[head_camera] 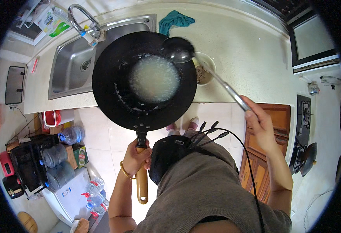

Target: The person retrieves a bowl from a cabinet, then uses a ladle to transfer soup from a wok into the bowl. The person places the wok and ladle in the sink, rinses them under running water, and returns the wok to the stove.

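Note:
My left hand (138, 157) grips the wooden handle (142, 180) of a black wok (109, 81), near where the handle meets the pan. A cloudy, whitish liquid with small bubbles or bits (154, 78) pools in the wok, and pale residue clings to its inner wall. In my right hand (258, 122) is the metal handle of a ladle (178, 50), whose dark bowl hangs over the wok's right rim, slightly blurred. Partly hidden behind wok and ladle, a pale bowl (209, 62) on the counter contains brownish food (200, 75).
A steel sink (71, 64) with a curved faucet (81, 11) lies left of and behind the wok. On the pale counter (246, 58) rests a teal cloth (175, 21). Black cables (243, 142) hang at my waist. Large water bottles (59, 174) stand left; a gas stove (303, 116) is right.

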{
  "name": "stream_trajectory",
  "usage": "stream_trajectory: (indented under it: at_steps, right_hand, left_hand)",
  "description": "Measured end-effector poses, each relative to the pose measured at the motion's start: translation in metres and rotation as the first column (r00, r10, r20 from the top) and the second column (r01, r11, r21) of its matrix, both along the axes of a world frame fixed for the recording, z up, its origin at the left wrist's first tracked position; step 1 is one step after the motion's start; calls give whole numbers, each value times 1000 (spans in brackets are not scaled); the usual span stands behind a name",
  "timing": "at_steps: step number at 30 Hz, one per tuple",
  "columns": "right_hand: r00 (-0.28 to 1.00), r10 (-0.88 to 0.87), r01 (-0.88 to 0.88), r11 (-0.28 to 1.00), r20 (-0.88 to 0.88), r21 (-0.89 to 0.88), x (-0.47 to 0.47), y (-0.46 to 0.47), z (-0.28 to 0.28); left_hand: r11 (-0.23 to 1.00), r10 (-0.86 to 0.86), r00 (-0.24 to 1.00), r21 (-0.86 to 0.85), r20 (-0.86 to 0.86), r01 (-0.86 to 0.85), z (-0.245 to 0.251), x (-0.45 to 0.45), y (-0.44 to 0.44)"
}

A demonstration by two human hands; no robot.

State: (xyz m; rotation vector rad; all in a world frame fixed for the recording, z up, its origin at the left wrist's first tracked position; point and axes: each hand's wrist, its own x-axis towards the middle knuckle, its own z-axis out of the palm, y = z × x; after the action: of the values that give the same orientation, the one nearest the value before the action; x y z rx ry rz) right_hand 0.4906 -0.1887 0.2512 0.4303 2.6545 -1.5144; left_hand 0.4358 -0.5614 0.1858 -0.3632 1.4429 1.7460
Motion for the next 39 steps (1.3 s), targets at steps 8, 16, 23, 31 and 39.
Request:
stream_trajectory:
  at_steps: [8, 16, 23, 31, 39]
  right_hand:
    - [964, 264, -244, 925, -32, 290, -33, -23, -24]
    - [936, 196, -180, 980, 292, -83, -25, -38, -12]
    - [892, 274, -132, 918, 358, -373, -22, -40, 4]
    - [845, 308, -75, 877, 436, -474, -23, -26, 22]
    - [827, 301, -89, 904, 475, -417, -23, -12, 31]
  left_hand:
    - [998, -57, 998, -2, 11, 57, 7, 2, 4]
    - [995, -87, 996, -41, 6, 87, 15, 1, 6]
    - [995, -85, 996, -45, 13, 86, 17, -2, 8]
    - [999, -36, 998, 2, 51, 36, 12, 0, 5]
    - [998, -58, 998, -20, 9, 58, 11, 0, 3]
